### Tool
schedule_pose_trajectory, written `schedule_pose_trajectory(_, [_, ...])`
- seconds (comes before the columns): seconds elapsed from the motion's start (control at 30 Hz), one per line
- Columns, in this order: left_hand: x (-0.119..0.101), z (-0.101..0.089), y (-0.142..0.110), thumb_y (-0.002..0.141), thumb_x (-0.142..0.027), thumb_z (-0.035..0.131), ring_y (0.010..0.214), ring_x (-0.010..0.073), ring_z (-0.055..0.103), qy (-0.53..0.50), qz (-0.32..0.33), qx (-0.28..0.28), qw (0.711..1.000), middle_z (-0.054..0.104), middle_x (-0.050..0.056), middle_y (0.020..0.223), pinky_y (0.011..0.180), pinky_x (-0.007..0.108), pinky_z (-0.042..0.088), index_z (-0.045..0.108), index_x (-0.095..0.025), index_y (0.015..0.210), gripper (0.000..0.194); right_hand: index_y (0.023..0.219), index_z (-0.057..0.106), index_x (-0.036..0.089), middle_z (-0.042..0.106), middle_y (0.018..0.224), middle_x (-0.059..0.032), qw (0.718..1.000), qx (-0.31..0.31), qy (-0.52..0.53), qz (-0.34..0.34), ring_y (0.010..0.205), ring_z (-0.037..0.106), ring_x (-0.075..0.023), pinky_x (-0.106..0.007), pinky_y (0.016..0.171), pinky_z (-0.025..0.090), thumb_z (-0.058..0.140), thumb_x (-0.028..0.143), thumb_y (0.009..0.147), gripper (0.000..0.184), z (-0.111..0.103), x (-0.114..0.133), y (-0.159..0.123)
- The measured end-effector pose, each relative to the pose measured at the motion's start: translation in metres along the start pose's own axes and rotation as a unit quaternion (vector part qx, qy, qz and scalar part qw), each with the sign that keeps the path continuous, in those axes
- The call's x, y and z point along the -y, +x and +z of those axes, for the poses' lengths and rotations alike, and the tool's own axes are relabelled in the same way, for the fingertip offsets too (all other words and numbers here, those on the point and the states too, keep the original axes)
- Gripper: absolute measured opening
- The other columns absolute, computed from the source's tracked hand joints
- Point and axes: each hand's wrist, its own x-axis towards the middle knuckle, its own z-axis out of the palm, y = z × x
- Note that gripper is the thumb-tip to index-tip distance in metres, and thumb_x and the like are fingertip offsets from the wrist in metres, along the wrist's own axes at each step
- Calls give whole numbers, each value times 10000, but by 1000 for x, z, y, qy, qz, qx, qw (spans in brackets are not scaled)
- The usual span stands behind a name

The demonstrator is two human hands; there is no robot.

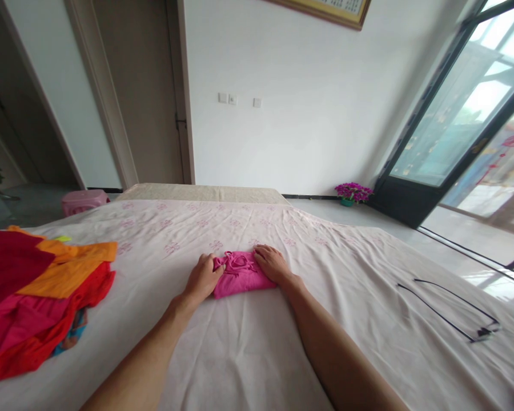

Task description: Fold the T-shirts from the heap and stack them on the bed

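Note:
A small folded pink garment lies on the pale sheet of the bed, in the middle of the head view. My left hand is curled, its fingers gripping the garment's left edge. My right hand lies flat on the garment's right side with fingers stretched toward its top edge. Both forearms reach out over the sheet from the near edge.
A heap of red, orange and magenta clothes lies at the left of the bed. A thin black cable rests on the sheet at the right. A pink stool and a flower pot stand on the floor beyond.

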Motion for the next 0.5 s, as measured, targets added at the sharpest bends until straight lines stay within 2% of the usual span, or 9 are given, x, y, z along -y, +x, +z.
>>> schedule_pose_trajectory(0.1, [-2,-1,-1,890,-309,546,887,185,636,-32,10,3,999,662,56,944,790,278,459,601,-188,929,138,1308,627,261,571,1429,-37,1000,0,9,2,1318,491,-200,-328,1110,315,366,407,1025,412,0,0,0])
schedule_pose_trajectory(0.3, [-8,-2,-2,833,-355,608,809,193,638,-198,31,-8,980,681,22,837,743,287,450,588,-203,867,157,1269,652,264,605,1387,-43,1000,-12,24,-12,1285,519,-203,-326,1089,331,387,394,1021,386,-1,-1,0])
schedule_pose_trajectory(0.4, [-8,2,-3,787,-361,658,769,189,630,-253,1,-17,967,672,9,785,718,283,451,594,-206,826,173,1252,661,264,616,1371,-44,999,-16,28,-19,1265,536,-199,-318,1077,342,396,383,1019,372,-1,0,0])
schedule_pose_trajectory(0.5, [-10,5,-3,733,-374,713,719,180,623,-322,-51,-3,945,667,-1,736,683,276,453,593,-200,793,219,1240,669,262,619,1368,-44,999,-17,31,-16,1262,540,-200,-318,1075,345,407,377,1016,363,-2,0,0])
